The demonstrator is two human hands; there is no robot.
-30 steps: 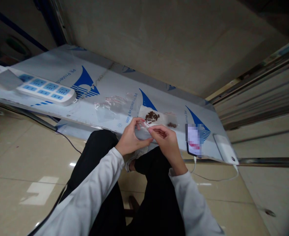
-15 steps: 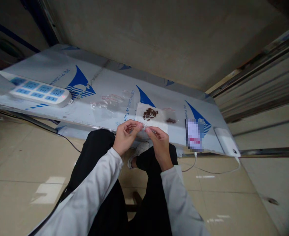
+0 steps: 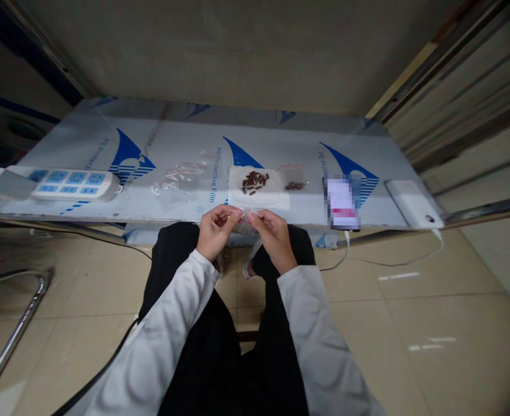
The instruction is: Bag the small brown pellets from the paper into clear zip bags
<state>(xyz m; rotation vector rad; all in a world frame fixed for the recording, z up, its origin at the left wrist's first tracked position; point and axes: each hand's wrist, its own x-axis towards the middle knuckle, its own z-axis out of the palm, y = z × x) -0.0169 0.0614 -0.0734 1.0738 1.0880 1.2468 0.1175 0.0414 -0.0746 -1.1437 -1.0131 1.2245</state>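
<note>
Between my two hands, at the table's front edge, is a clear plastic bag (image 3: 243,225), its lower part hanging below the fingers. The thumb and fingers of my left hand (image 3: 215,232) pinch one side of its upper edge. My right hand (image 3: 275,236) pinches the other side, close to the left thumb. Just beyond the hands, a pile of brown capsules (image 3: 255,182) lies on a white paper sheet (image 3: 276,200). To its right rests a small clear zip bag (image 3: 293,170) with several brown capsules (image 3: 295,186) at its lower end.
Several clear bags (image 3: 180,184) lie flat to the left of the paper. A white power strip (image 3: 75,184) stands at the far left of the film-covered table (image 3: 185,130). On the right are a phone (image 3: 341,202) with a cable and a white power bank (image 3: 414,203).
My view has turned, so the table now appears more level. Both hands keep their pinch on the clear bag, and their fingertips have moved slightly left and up in the picture.
</note>
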